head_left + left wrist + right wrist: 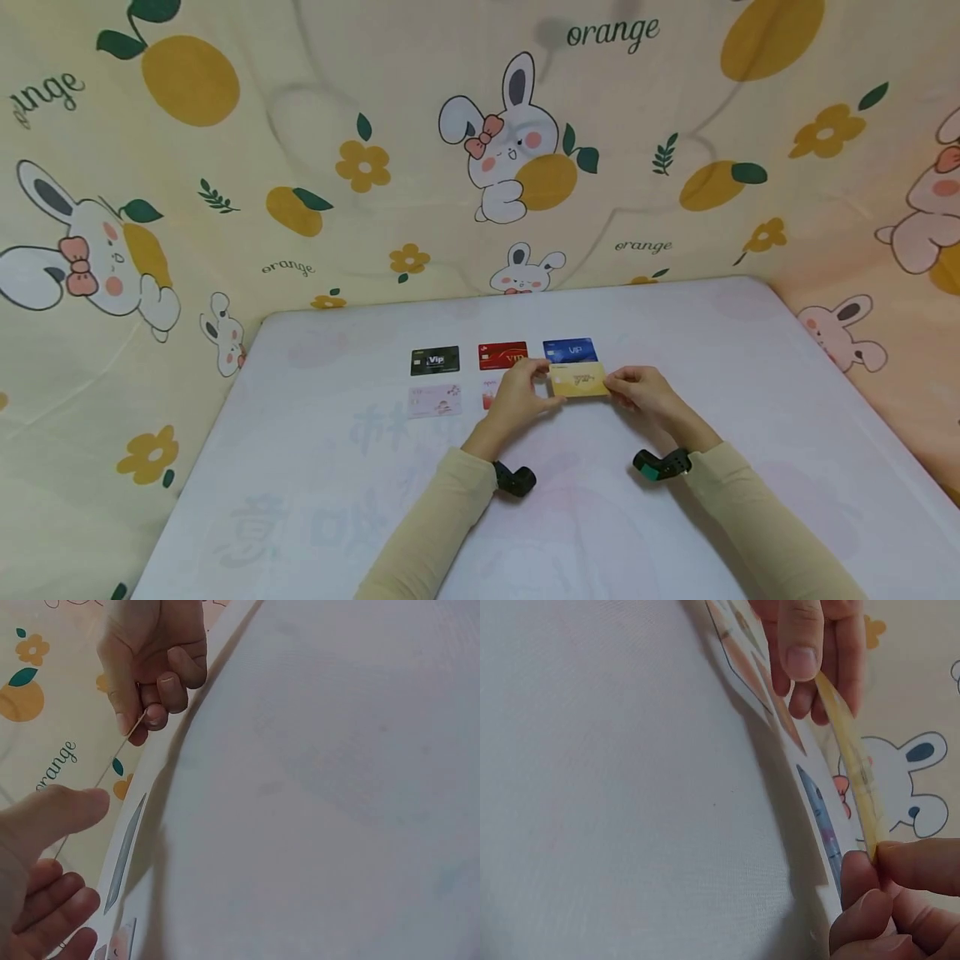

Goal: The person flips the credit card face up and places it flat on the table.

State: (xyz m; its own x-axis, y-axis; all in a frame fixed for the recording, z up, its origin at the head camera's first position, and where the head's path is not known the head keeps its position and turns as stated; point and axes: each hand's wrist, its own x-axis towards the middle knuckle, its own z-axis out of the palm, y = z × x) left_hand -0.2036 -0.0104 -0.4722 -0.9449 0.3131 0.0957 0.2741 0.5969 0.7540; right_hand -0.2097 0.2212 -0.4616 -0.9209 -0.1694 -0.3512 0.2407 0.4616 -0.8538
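Note:
A yellow card (577,380) is held up between both hands, its printed face towards the head camera. The right hand (645,396) pinches its right end between thumb and fingertips. At the left end, the left hand (519,396) holds the card with its index finger near the upper corner and thumb near the lower one. In the right wrist view the yellow card (851,765) appears nearly edge-on and slightly bowed. Behind it lies a blue VIP card (570,348), its lower part covered in the head view.
A black Vip card (435,361) and a red VIP card (501,355) lie left of the blue one. Nearer the person are a pale pink card (435,401) and a red-and-white card (488,393), partly hidden by the left hand. A patterned curtain (420,75) surrounds the white table (315,467).

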